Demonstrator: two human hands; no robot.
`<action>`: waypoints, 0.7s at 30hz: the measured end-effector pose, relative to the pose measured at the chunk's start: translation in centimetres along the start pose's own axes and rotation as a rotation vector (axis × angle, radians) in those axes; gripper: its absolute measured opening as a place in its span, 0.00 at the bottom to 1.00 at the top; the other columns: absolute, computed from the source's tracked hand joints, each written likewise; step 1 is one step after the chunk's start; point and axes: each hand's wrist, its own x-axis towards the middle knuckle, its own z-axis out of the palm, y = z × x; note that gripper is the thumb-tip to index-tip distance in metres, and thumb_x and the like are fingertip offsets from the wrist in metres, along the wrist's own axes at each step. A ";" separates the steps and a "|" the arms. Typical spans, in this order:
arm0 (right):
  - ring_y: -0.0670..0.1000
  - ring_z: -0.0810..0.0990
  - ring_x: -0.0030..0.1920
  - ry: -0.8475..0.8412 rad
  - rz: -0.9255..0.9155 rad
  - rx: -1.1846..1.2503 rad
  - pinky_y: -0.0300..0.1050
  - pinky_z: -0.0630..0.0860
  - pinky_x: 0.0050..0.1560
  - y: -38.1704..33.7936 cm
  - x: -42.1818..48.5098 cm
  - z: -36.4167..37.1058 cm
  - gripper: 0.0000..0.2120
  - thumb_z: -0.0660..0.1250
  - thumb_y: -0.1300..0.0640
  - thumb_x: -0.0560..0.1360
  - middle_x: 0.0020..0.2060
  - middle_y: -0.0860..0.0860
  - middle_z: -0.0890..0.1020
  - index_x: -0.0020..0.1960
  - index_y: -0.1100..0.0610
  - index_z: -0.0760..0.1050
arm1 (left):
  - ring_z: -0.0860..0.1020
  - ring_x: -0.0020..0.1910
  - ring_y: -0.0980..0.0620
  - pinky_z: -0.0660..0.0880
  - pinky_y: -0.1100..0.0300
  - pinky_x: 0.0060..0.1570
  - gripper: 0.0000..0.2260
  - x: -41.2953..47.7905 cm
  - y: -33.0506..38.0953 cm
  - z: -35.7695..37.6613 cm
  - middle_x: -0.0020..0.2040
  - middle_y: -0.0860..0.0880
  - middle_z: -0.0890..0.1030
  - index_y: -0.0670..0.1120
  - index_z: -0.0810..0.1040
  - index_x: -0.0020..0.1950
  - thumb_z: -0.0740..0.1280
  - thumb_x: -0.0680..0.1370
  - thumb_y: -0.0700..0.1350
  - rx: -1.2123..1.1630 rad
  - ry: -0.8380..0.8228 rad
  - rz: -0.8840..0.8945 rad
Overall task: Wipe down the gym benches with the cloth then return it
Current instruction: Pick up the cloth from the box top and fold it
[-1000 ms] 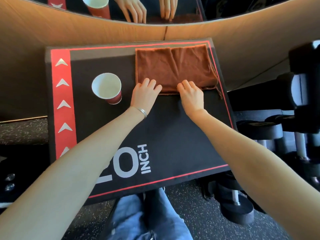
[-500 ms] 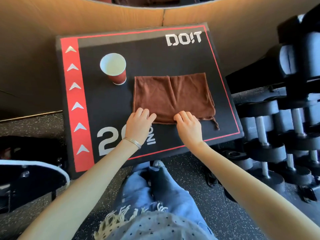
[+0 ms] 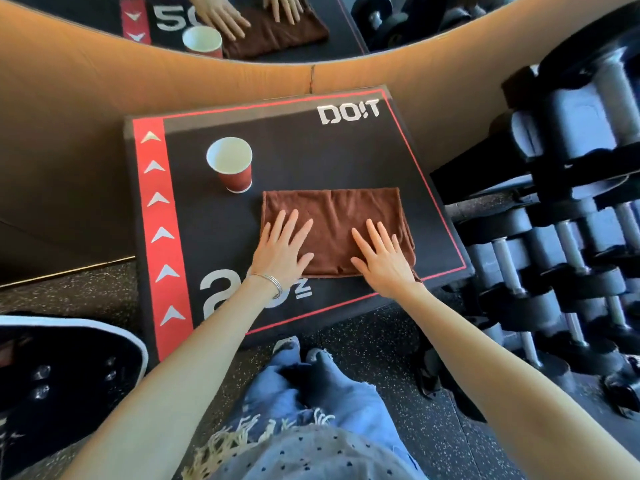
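A brown cloth (image 3: 334, 216) lies folded flat on the near right part of a black plyo box (image 3: 294, 147) with a red stripe and white arrows. My left hand (image 3: 282, 249) presses flat on the cloth's left end, fingers spread. On the cloth's right end my right hand (image 3: 382, 252) lies flat the same way. Neither hand grips the cloth; both palms rest on top of it.
A red paper cup (image 3: 231, 168) stands upright on the box, just beyond the cloth's left corner. A dumbbell rack (image 3: 568, 209) stands close on the right. A wooden wall base with a mirror above runs behind the box. A dark bench edge (image 3: 62, 368) sits at lower left.
The cloth has slid from the box's far edge toward me under both hands. My fingers, first bent at its near edge, now lie spread flat on top of it.
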 end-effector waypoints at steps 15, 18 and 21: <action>0.56 0.43 0.76 0.048 0.151 0.116 0.58 0.44 0.74 -3.1 -3.0 1.0 0.28 0.58 0.48 0.80 0.77 0.52 0.49 0.77 0.51 0.53 | 0.56 0.74 0.42 0.59 0.49 0.71 0.24 -2.6 -0.8 0.4 0.77 0.44 0.55 0.50 0.61 0.74 0.57 0.80 0.54 -0.104 0.084 -0.110; 0.55 0.53 0.75 0.162 0.055 0.175 0.57 0.56 0.73 -5.0 -3.7 0.5 0.22 0.63 0.56 0.77 0.74 0.53 0.61 0.71 0.55 0.67 | 0.59 0.73 0.43 0.62 0.51 0.70 0.21 -1.0 -2.1 -0.4 0.76 0.45 0.59 0.49 0.63 0.74 0.56 0.81 0.52 -0.077 0.137 -0.194; 0.59 0.69 0.68 0.260 -0.150 0.193 0.57 0.71 0.63 -7.8 -3.8 0.4 0.18 0.71 0.61 0.70 0.64 0.56 0.75 0.60 0.59 0.78 | 0.57 0.75 0.44 0.60 0.51 0.71 0.21 0.9 -3.5 -1.3 0.77 0.46 0.57 0.49 0.62 0.74 0.57 0.81 0.51 -0.059 0.119 -0.147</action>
